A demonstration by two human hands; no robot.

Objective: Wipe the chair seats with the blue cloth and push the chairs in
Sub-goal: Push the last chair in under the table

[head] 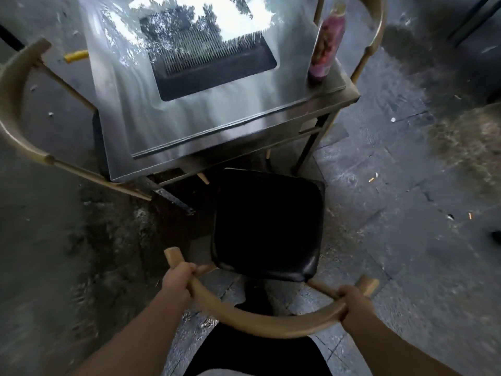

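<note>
Outdoors, I have both hands clamped on the curved wooden backrest [260, 325] of the near chair [268, 226], left hand [177, 278] near its left end, right hand [352, 301] near its right. Its black padded seat [268, 226] sits just short of the steel table [217, 104], front edge at the table's near rim. I judge the frame rigid and fairly light, the backrest the surest hold. No blue cloth is in view.

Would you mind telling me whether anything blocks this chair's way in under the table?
Nothing visible does: the black seat already meets the table edge, and the dim gap beneath looks open.
</note>
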